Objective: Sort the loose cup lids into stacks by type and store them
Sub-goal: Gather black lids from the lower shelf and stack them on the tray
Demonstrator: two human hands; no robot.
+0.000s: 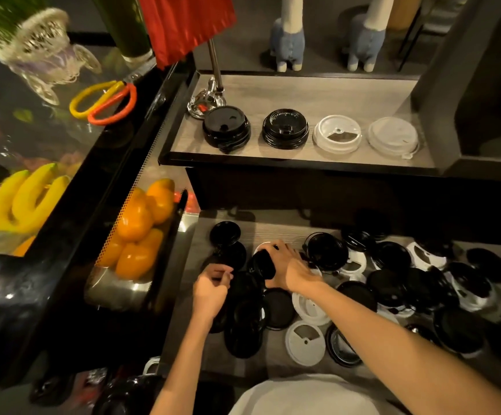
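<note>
R hand curled round small stack of black lids, tilted; how many can't tell, blurred. L hand fingers curled, thumb to fingertip; whether pinching anything can't tell. Loose lids, black + white, spread over lower counter, far ones dark, overlapping. Upper shelf: four sorted stacks in row, rightmost translucent, edges hard to read.

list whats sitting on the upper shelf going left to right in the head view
flag stand base → black lid stack → second black lid stack → white lid stack → clear lid stack
</note>
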